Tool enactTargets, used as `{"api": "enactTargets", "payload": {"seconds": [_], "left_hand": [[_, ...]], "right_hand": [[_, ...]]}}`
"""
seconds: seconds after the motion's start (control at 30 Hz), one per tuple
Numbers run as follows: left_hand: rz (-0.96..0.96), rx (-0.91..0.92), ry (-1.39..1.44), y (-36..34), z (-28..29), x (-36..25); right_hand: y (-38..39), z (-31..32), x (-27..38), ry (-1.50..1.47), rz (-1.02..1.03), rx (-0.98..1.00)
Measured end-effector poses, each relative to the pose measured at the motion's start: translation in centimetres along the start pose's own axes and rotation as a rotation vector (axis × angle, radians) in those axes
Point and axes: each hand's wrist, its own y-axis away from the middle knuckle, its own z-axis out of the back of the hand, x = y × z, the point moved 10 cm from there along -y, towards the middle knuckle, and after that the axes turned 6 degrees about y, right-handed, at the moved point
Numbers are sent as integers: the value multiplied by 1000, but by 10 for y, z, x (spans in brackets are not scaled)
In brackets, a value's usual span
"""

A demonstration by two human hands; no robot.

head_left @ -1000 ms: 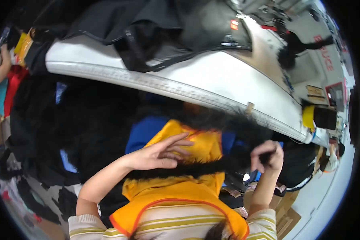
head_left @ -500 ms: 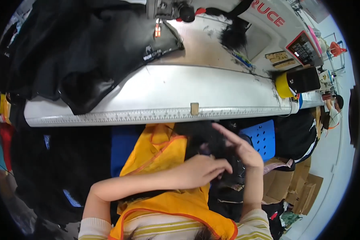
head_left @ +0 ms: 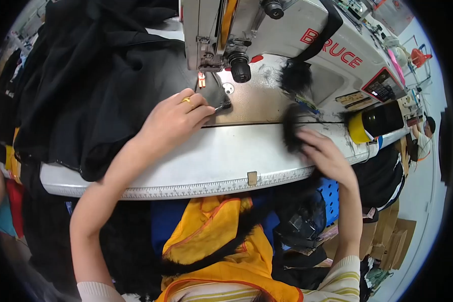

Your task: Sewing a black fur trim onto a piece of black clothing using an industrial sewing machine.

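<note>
My left hand (head_left: 181, 116) pinches the corner of a black fabric piece (head_left: 85, 85) lying on the sewing machine bed, just below the presser foot (head_left: 202, 80) with its red clip. My right hand (head_left: 327, 158) grips a fluffy black fur strip (head_left: 293, 128) on the white table's right part; more of the strip hangs across the yellow apron (head_left: 201, 226) in my lap. The white machine head (head_left: 307, 50) rises above both hands, with a dangling black band and a second tuft of fur.
A ruler (head_left: 211, 188) edges the table (head_left: 226, 151). A yellow and black container (head_left: 370, 126) stands at right. Below are a blue perforated plastic piece (head_left: 329, 201), cardboard boxes (head_left: 387, 236) and dark fabric. Co-workers appear at far left (head_left: 0, 206) and far right (head_left: 423, 141).
Both hands have risen from the yellow apron onto the machine table. The left now grasps the fabric corner; the right carries the fur strip up. The view has shifted toward the machine.
</note>
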Motion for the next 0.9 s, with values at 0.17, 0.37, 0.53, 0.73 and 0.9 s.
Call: {"api": "enactTargets", "payload": {"seconds": [0.17,0.37,0.53,0.73,0.9], "left_hand": [[15,-31,137,5,27,44],[276,-1,352,-6,17,64],[87,0,-65,-7,15,33],[-98,-57,-270,-6,8,18],[-10,-97,-71,-6,12,32]], "right_hand": [[-44,-36,86,835,638,-395],[-86,-50,102,1014,683,-487],[-95,-47,99,889,598,-482],[-98,-44,112,797,707,-474],[-121,-58,93,403,616,-229]]}}
